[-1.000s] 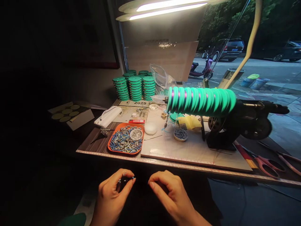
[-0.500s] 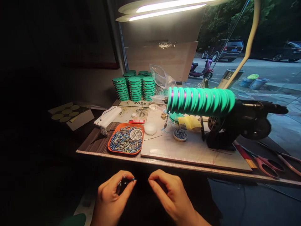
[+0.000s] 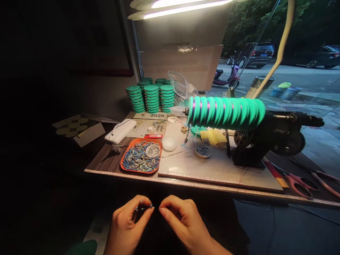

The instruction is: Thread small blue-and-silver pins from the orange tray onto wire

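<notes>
In front of the table edge, my left hand (image 3: 130,223) is closed in a pinch. A tiny blue piece (image 3: 151,205) sits between its thumb and index fingertip, and small shiny metal bits (image 3: 140,203) show inside the curl of the fingers. A short gap to the right, my right hand (image 3: 183,221) also pinches thumb against index finger; whatever is between those tips is too small to make out. Beyond my left hand lies an orange tray (image 3: 121,163) of grey cylinders and blue pieces. Inside it stands a white dish (image 3: 153,151) of small silvery parts.
A hand-cranked winder (image 3: 255,141) carries a row of green foam spools (image 3: 225,113). More green discs (image 3: 151,99) are stacked at the back. A round dish of grey beads (image 3: 203,151), a white lid-like disc (image 3: 169,143) and scissors (image 3: 300,186) lie on the table.
My right hand has moved left, closer to my left hand. My left hand keeps its pinch on the blue piece. The whole view has shifted slightly.
</notes>
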The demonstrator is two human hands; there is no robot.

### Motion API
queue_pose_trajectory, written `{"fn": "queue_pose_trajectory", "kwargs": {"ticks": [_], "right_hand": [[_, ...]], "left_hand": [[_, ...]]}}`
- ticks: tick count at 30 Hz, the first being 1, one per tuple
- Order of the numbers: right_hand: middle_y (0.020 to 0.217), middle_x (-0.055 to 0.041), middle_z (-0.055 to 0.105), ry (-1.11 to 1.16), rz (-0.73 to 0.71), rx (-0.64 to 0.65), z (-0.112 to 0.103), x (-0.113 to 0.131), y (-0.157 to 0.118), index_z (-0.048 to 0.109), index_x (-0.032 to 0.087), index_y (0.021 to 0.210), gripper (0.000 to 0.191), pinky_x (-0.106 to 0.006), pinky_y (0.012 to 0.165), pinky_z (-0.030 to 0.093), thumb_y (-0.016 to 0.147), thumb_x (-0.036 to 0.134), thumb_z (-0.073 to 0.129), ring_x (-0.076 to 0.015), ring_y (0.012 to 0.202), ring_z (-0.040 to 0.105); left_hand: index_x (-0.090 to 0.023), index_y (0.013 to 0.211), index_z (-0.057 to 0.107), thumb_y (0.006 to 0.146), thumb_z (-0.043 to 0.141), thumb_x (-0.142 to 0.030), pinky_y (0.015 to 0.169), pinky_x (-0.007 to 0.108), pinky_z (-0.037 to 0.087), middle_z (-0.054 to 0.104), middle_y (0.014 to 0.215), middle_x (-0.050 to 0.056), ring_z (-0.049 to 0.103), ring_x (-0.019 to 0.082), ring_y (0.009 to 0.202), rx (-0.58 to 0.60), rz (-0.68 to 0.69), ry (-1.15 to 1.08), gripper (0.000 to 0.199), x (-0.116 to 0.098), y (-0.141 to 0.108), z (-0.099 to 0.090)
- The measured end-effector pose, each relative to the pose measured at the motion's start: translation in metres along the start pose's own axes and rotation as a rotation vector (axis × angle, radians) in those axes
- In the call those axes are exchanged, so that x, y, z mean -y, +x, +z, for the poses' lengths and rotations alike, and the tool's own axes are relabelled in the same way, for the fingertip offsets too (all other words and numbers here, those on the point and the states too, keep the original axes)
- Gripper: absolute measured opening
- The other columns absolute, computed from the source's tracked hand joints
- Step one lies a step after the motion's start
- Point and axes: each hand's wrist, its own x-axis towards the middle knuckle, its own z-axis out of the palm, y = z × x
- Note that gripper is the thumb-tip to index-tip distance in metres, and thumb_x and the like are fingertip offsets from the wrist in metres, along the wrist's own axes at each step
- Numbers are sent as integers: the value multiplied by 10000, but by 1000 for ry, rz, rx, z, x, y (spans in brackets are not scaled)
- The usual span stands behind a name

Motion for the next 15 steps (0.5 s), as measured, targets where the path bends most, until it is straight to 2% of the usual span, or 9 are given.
{"fn": "queue_pose_trajectory", "kwargs": {"ticks": [2,5,9,12,15], "right_hand": [[485,41,419,-69,-61,-39,-1,-2,-1,628,137,737,303,-132,452,198,837,345,432,1,443,303],[557,20,539,-206,-234,-138,-2,-4,-1,615,149,736,285,-136,497,267,857,284,396,-13,484,427],[575,19,577,-395,-469,-278,-3,-4,0,591,163,737,263,-160,544,299,872,222,373,-34,515,494],[551,21,565,-456,-542,-334,-3,-2,1,585,165,736,261,-177,537,286,879,207,370,-42,497,479],[547,17,565,-479,-548,-343,-4,0,1,583,164,725,276,-185,534,281,885,209,362,-45,497,478]], "left_hand": [[-219,722,618,741,626,-186,521,122,471,660,630,-61,632,94,547,1,21,-4,39,-1,-1,1],[-219,720,615,741,626,-171,529,109,468,657,627,-70,631,82,548,8,33,-14,53,-4,0,3],[-215,694,611,721,626,-151,513,94,460,648,606,-78,621,71,524,-17,63,-25,71,-8,2,3],[-210,683,608,716,624,-140,520,84,460,643,596,-79,620,66,522,-20,78,-22,79,-11,3,2],[-210,679,602,720,619,-140,507,80,455,635,586,-81,610,61,506,-11,80,-16,83,-13,4,2]]}}
